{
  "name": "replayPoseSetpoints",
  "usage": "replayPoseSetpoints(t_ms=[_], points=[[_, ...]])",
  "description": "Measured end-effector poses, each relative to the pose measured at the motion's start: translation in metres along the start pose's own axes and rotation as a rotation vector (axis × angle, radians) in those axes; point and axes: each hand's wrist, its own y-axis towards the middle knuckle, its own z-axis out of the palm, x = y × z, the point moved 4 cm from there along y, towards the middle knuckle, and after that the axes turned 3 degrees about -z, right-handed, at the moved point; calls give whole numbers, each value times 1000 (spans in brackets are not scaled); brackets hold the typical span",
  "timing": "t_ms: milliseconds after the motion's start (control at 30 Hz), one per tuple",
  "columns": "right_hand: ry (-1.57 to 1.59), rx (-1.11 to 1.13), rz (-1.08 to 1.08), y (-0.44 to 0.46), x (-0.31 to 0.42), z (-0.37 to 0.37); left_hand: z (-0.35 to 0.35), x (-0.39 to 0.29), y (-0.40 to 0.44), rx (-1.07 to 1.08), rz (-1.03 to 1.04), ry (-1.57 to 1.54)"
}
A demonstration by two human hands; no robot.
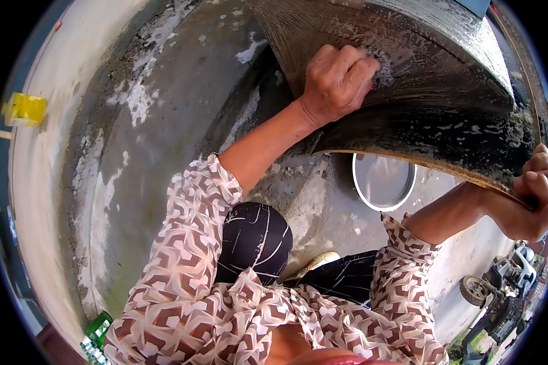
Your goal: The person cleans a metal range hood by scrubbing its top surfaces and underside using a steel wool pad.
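My left hand (341, 82) is closed in a fist against a large, wet, dark panel (408, 39) smeared with grime and streaks. At its knuckles shows a blurred grey, glinting tangle that looks like a steel wool scrubber (383, 68), mostly hidden under the fingers. My right hand (533, 198) grips the panel's edge at the far right, fingers curled over it. Below, a black curved face of the same piece (432, 134) carries whitish suds spots and a brownish rim.
A round, pale-rimmed basin (414, 182) stands on the wet concrete floor (182, 79) beneath the panel. On a ledge at left sits a yellow container (27, 110). Green bottles (97, 331) are at lower left. Parked motorbikes (505, 292) are at lower right. My knee (256, 240) is bent below.
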Motion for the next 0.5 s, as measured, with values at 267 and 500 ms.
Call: replayPoseSetpoints(t_ms=[267, 500], points=[[-75, 9, 251, -5, 2, 0, -21, 25, -62, 231, -411, -33], [-16, -76, 389, 0, 11, 13, -42, 38, 13, -107, -293, 147]])
